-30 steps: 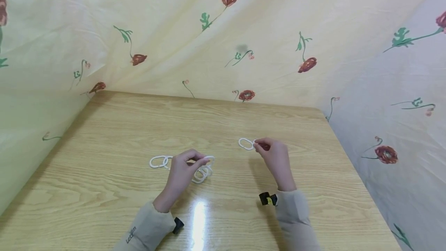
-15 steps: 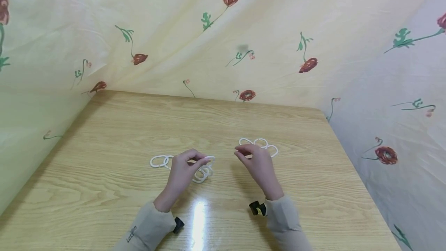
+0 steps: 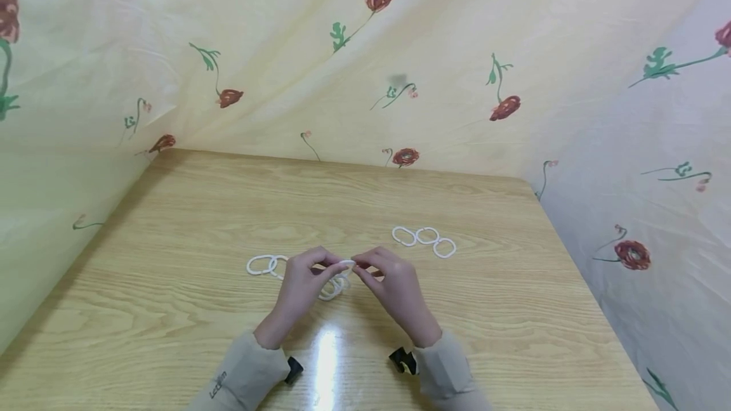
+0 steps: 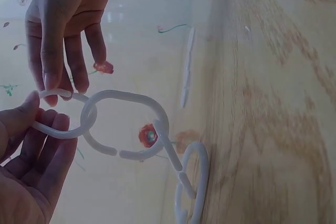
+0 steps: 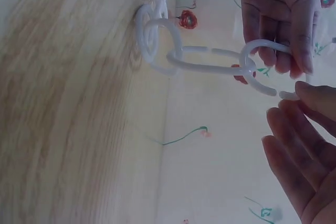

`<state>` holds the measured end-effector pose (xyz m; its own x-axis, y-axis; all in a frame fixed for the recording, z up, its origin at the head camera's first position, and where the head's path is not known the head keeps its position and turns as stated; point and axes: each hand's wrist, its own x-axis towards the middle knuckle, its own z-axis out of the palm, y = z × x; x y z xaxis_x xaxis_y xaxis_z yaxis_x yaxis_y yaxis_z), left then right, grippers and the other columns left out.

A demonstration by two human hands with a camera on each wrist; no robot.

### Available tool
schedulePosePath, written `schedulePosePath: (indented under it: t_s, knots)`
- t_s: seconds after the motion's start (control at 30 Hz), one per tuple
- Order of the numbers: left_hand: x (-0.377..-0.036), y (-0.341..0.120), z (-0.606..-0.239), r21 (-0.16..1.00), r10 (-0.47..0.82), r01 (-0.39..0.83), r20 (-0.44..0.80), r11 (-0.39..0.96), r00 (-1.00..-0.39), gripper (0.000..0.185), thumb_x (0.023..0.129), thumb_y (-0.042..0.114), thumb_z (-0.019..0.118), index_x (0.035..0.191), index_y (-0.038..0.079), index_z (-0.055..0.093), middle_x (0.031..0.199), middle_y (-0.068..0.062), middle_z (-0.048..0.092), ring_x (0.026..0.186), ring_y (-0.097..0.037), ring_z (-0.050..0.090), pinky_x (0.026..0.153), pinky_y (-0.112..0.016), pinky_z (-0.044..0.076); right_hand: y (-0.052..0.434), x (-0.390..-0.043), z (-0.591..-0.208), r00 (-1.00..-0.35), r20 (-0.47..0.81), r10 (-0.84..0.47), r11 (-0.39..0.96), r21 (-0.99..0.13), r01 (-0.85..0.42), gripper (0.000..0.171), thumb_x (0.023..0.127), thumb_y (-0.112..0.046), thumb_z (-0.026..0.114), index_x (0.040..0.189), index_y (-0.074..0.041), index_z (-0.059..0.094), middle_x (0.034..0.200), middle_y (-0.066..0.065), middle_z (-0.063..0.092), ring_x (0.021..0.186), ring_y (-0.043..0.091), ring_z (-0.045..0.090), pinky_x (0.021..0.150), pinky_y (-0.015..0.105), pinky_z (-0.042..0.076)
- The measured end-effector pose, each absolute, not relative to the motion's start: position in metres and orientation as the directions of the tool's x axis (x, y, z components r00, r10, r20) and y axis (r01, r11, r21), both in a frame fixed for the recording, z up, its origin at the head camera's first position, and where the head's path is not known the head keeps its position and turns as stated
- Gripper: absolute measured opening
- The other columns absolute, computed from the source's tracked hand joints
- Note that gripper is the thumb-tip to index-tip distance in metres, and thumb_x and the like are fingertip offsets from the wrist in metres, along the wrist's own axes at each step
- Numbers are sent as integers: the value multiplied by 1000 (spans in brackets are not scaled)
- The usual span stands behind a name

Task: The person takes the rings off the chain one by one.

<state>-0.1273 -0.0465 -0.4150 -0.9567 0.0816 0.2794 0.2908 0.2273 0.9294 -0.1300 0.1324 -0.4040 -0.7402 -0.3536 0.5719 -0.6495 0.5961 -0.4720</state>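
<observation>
White link chain: end link pinched by left hand; right hand apparently touching. Separate three-link piece nearby on table.

My chain of white plastic oval links has its end link raised off the table. This link is split, with an open gap. The following link hangs through it; the remaining links lie bunched on the wood.

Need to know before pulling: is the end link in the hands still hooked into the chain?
Hooked: the end link, pinched by the left hand, passes through the next link.
</observation>
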Motion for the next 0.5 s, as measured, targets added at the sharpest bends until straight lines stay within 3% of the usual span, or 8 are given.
schedulePosePath:
  t_s: [0.27,0.5]
  knots:
    - [-127,-46,-416,919,140,312,285,240,-948,8,85,13,73,81,6,72,83,-5,73,79,-12,68,68,-17,58,130,-130,-409,-662,663,-349,574,-407,-710,9,80,-4,77,89,-6,73,83,2,70,72,10,69,62,8,55]
    - [-128,-48,-418,920,189,321,282,224,-941,8,86,17,72,90,10,73,89,-4,73,84,-14,69,71,-18,58,131,-129,-410,-653,677,-339,569,-405,-716,11,79,-2,77,88,-5,72,83,3,69,70,12,68,58,6,53]
